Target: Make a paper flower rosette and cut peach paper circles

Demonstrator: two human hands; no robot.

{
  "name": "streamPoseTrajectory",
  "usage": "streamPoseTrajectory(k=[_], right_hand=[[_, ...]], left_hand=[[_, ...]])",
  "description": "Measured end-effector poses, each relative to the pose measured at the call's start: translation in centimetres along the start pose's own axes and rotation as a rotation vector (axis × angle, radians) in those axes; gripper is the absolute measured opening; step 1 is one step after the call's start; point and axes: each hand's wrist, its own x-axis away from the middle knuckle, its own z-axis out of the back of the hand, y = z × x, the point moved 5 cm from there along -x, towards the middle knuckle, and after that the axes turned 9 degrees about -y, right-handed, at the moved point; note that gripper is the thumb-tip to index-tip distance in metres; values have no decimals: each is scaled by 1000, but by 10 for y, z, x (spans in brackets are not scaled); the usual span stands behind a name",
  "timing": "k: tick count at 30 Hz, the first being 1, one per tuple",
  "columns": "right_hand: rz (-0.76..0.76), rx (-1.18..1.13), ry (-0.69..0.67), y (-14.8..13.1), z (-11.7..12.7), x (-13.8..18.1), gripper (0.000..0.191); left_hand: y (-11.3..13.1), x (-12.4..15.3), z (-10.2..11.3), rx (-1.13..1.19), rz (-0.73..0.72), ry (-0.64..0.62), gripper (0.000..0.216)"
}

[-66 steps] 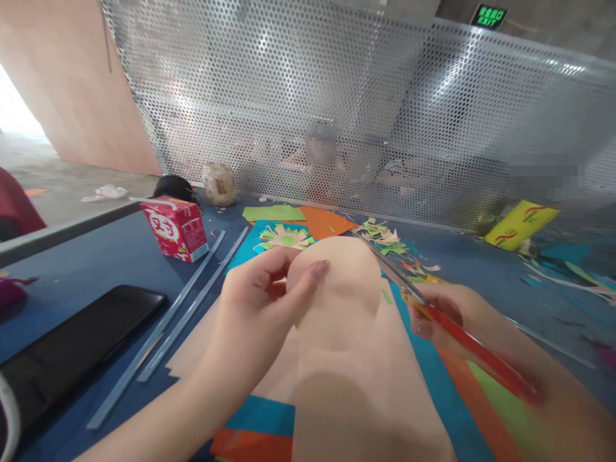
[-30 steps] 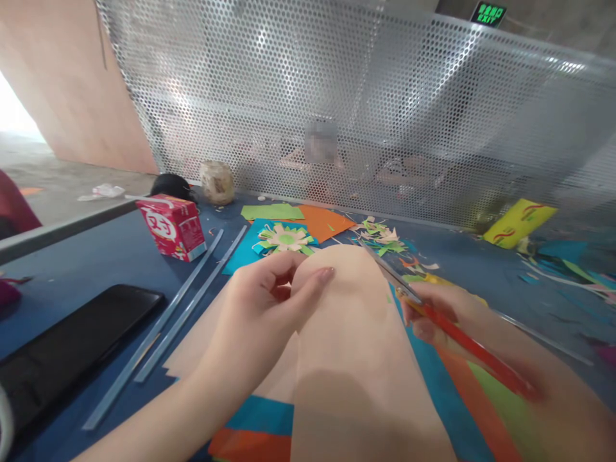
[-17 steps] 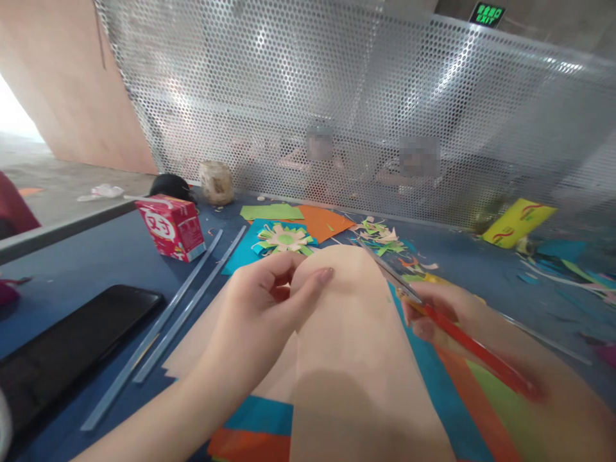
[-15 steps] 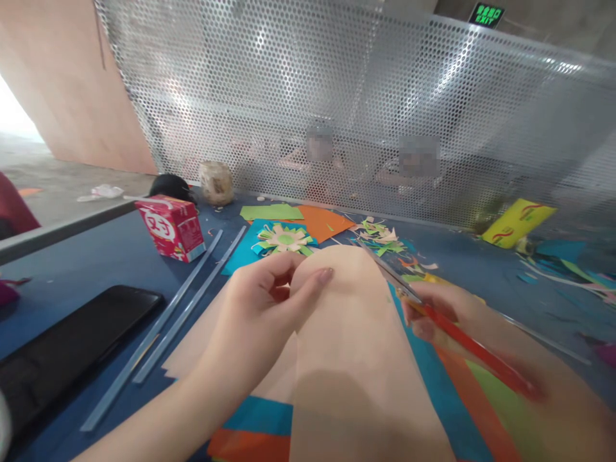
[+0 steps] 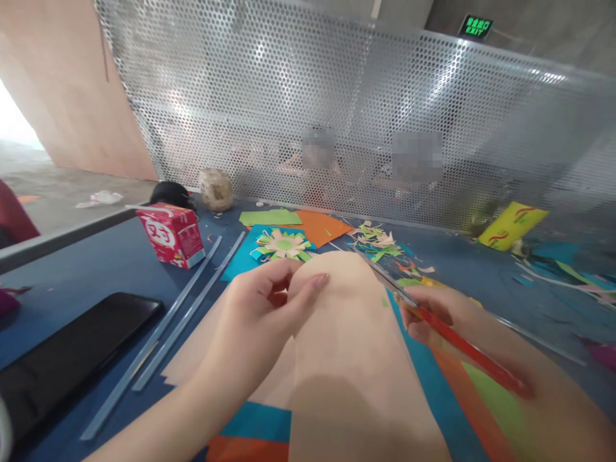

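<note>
My left hand [image 5: 262, 314] pinches a sheet of pale peach paper [image 5: 351, 346] near its rounded top, thumb on the upper face. On the right, my right hand [image 5: 443, 321] is closed around red-handled scissors [image 5: 466, 346]. Their metal blades lie along the paper's upper right edge; whether they are apart I cannot make out. Beneath the held sheet are more paper sheets in peach, blue [image 5: 428, 372], orange and green. Beyond my left hand, a layered paper flower [image 5: 283, 245] with a green centre rests on blue paper [image 5: 238, 260].
At left are a black phone [image 5: 81, 346], two translucent strips [image 5: 192, 308] and a red drink carton [image 5: 172, 236]. Paper scraps [image 5: 378, 240] lie past the scissors. A yellow packet [image 5: 514, 226] stands at far right. A perforated metal screen [image 5: 269, 96] closes off the back.
The blades sit slightly further left along the paper's rounded top edge. My left hand keeps its pinch. The whole view has shifted a little.
</note>
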Motion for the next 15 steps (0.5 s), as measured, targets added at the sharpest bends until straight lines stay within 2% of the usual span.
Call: streamPoseTrajectory(k=[15], right_hand=[[-6,26,-73,5,0,-5,40]], left_hand=[[-7,0,2,-7,76,-35,32]])
